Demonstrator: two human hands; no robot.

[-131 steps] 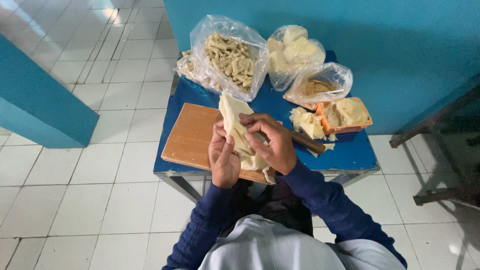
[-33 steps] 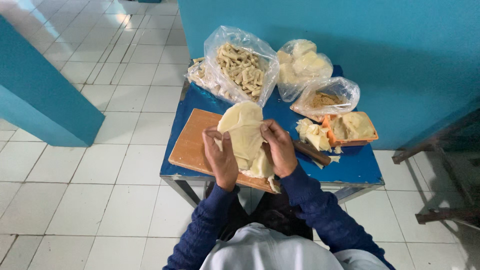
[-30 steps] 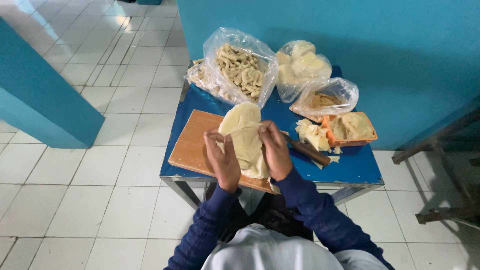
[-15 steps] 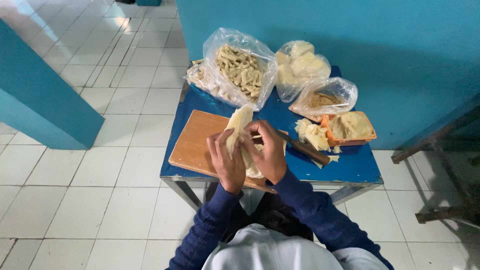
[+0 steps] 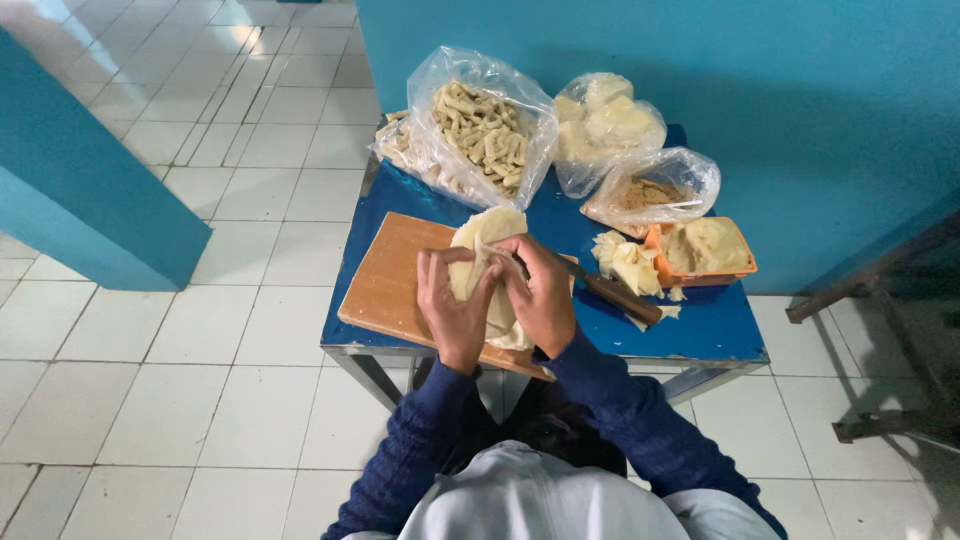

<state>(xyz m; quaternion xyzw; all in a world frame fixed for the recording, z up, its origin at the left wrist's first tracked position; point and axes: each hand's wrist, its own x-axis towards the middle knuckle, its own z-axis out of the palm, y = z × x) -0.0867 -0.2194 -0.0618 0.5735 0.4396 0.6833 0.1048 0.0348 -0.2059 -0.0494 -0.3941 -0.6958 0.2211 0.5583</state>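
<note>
A small blue table [image 5: 700, 335] stands against a blue wall on a floor of white tiles, and a wooden cutting board [image 5: 385, 285] lies on its near left part. Over the board, both hands meet on a pale round dough sheet [image 5: 490, 228]: the left hand [image 5: 455, 305] has its fingers spread and lying along the sheet's left side, while the right hand [image 5: 540, 295] is curled over the right side with its fingertips pinching a fold near the middle. The sheet's far edge shows beyond the fingertips, toward the wall, and a little of its near edge peeks out below the palms (the part under the hands is hidden). Just right of the right hand a knife with a dark handle [image 5: 622, 298] lies on the table, pointing toward the board. Beyond it are some pale cut pieces [image 5: 625, 262] beside an orange tray [image 5: 745, 262] holding a pale filling. At the back of the table sit three clear plastic bags: a big bag of rolled sticks [image 5: 485, 130], a bag of pale rounds [image 5: 610, 120], and a smaller bag with brown crumbs [image 5: 650, 190].
</note>
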